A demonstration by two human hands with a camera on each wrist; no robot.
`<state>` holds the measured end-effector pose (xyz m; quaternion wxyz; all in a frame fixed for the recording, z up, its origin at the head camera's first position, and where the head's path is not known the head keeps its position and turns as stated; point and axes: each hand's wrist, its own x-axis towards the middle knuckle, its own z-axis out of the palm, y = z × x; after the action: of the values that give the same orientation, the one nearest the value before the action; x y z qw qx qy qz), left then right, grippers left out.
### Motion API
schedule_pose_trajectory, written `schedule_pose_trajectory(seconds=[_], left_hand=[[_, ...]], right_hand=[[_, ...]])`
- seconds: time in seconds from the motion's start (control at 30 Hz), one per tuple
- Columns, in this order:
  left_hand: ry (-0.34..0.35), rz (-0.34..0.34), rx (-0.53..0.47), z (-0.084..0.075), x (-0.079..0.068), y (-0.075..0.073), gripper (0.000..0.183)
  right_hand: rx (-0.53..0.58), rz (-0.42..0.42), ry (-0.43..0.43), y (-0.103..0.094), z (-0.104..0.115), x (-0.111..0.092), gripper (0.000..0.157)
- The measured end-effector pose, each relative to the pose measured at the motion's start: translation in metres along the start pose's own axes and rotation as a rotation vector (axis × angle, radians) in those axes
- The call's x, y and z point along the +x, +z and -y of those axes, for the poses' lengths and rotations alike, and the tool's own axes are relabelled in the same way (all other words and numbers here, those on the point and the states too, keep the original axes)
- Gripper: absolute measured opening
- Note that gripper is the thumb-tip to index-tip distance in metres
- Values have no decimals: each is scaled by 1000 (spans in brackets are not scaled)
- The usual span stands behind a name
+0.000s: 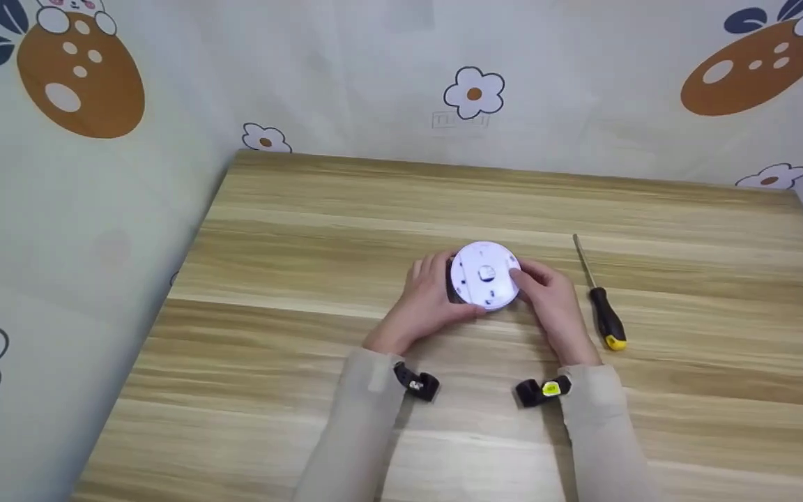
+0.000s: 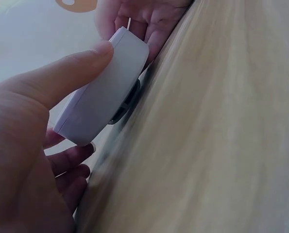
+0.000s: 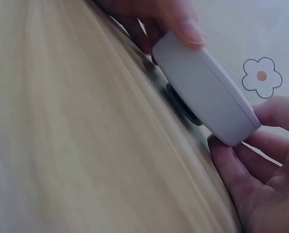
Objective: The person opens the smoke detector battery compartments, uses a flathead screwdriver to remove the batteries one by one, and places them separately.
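1. A wooden table [image 1: 304, 230] fills the scene, backed by a pale wall cloth [image 1: 95, 209] printed with flowers and brown ovals.
2. The left hand [image 1: 424, 303] sits at the left edge of a white round disc, fingers curled round its rim; from the left wrist view its thumb [image 2: 61, 73] presses on the disc's side wall.
3. The right hand [image 1: 551, 300] grips the disc's right edge the same way, thumb on the rim and fingers curled beneath.
4. A screwdriver [image 1: 602, 307] with a black and yellow handle lies flat just right of the disc, apart from the right hand, its shaft pointing away from the person.
5. The white round disc [image 1: 485, 274] is near the table's middle, held between both hands, tilted, with a dark part showing beneath it.
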<state>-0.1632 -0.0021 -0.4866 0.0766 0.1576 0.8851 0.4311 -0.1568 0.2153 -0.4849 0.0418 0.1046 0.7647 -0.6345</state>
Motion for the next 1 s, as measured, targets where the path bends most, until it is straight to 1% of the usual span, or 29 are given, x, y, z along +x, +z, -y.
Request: schedule_pose_trajectory(seconds=[0.07, 0.3, 0.47, 0.57, 0.67, 0.73, 0.77, 0.83, 0.93, 1.0], left_hand=[[-3, 10, -7, 1, 0, -1, 106], [3, 77, -31, 1, 2, -7, 118], [11, 122, -49, 2, 4, -10, 120], [17, 149, -28, 5, 5, -11, 122], [24, 151, -14, 6, 6, -11, 122], [21, 148, -9, 7, 6, -9, 122], [18, 149, -11, 7, 6, -8, 122], [11, 156, -8, 6, 6, -6, 121], [1, 162, -22, 5, 7, -4, 122], [2, 163, -36, 4, 9, -4, 123]], right_hand=[[-12, 15, 2, -1, 0, 1, 43], [-50, 84, 7, -3, 5, 2, 46], [-69, 86, -10, -1, 9, 2, 44], [-58, 80, -22, 4, 7, 2, 43], [-87, 81, -50, 8, 5, 1, 44], [-127, 66, -83, 10, 1, 1, 43], [-147, 66, -86, 10, 0, 0, 44], [-178, 69, -93, 9, 0, -1, 45], [-192, 64, -101, 5, -1, 0, 44], [-207, 80, -104, 2, 2, -1, 46]])
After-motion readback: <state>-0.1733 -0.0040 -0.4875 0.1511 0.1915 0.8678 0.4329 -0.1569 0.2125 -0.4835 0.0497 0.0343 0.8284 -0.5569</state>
